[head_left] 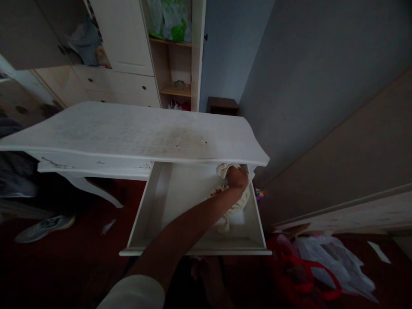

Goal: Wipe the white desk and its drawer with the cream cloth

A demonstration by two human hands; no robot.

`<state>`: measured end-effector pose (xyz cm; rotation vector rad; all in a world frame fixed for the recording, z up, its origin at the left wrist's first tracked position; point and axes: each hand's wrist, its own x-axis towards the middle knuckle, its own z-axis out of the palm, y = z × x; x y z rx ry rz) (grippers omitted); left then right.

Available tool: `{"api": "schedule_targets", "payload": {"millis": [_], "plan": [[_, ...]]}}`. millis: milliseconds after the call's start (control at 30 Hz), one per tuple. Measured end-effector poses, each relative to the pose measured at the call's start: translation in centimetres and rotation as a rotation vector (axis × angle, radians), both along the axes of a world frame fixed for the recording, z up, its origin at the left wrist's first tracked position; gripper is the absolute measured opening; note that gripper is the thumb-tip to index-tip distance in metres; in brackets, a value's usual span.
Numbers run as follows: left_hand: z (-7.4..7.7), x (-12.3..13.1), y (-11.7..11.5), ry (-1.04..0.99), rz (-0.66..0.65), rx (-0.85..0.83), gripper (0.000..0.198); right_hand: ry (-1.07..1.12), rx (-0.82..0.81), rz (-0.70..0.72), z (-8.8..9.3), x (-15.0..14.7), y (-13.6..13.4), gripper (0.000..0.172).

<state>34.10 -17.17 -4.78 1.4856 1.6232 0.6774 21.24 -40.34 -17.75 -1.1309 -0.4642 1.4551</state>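
Observation:
A white desk [128,128] has one drawer [180,189] pulled out towards me. My left hand [237,177] reaches across it into the far right corner, its fingers wrapped round a crumpled cream cloth [240,204]. Part of the cloth bunches up beyond the hand, and the rest trails along the drawer floor by the right wall. Small reddish-brown marks show on the fabric near my wrist. Below the drawer front, in shadow, is my right hand [202,268]; its fingers are too dark to make out.
Dark stains mark the desktop. Behind stands a white wardrobe [128,43] with open shelves holding bags. A red bag [296,274] and a white plastic bag [334,262] lie on the floor at right. A shoe [46,227] is on the floor at left. A grey wall rises close on the right.

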Motion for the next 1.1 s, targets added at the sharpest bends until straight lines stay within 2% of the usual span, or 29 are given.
{"api": "schedule_targets", "payload": {"millis": [100,167,300,433,667,800,1100], "plan": [[-0.2,-0.7,0.2,0.043,-0.175,0.027,0.027,0.012,0.008,-0.01,0.0,0.0,-0.3,0.045],[-0.3,-1.2,0.2,0.091,-0.288,0.114,0.027,0.019,0.012,-0.013,-0.1,0.1,-0.4,0.044],[-0.3,-2.4,-0.6,0.153,-0.422,0.312,0.026,0.033,0.012,-0.018,-0.3,0.2,-0.4,0.043],[-0.5,-4.1,-2.0,0.223,-0.577,0.389,0.025,0.045,0.009,-0.022,-0.6,0.0,-0.3,0.04],[-0.3,-7.1,-5.2,0.378,-0.883,0.354,0.036,0.069,-0.004,-0.065,-0.8,-0.1,-0.3,0.04],[-0.6,-8.2,-6.8,0.441,-1.143,0.306,0.04,0.094,-0.009,-0.077,-0.9,-0.2,-0.2,0.042],[-0.1,-8.9,-7.5,0.456,-1.571,0.187,0.022,0.092,-0.015,-0.083,-0.3,0.0,-0.1,0.045]]}}
